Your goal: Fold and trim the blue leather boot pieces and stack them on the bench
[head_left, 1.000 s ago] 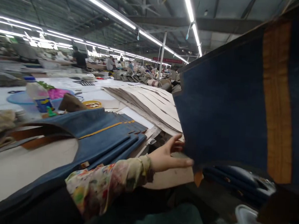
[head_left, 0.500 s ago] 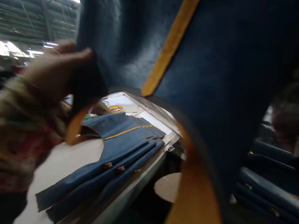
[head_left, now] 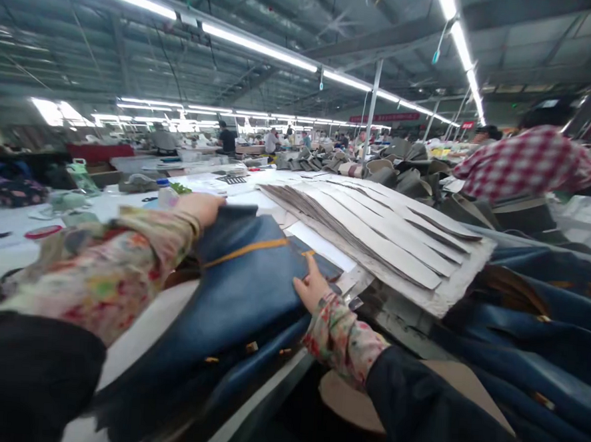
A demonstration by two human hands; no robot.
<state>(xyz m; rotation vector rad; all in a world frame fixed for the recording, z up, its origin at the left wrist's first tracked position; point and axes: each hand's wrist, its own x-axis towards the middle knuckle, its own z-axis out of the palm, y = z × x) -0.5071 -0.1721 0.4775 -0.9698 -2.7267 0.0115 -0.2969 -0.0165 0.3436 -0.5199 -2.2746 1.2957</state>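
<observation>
A long white table point(head_left: 33, 252) is stretching away in front of me, and a co-worker in a red checked shirt point(head_left: 524, 161) is standing off to my right, beyond a heap of blue panels point(head_left: 519, 335). A fanned stack of pale sheets point(head_left: 374, 239) is lying just past the stack of blue panels point(head_left: 244, 291) under my hands, and that stack is sitting near the table's edge with a yellow stripe point(head_left: 246, 253) running across its top piece. Both my arms are reaching forward in floral sleeves point(head_left: 101, 282). My left hand point(head_left: 199, 208) is lying palm down at the stack's far end, its fingers out of sight, so I cannot tell whether it is gripping. My right hand point(head_left: 312, 285) is half open, its fingertips touching the stack's right edge, holding nothing.
</observation>
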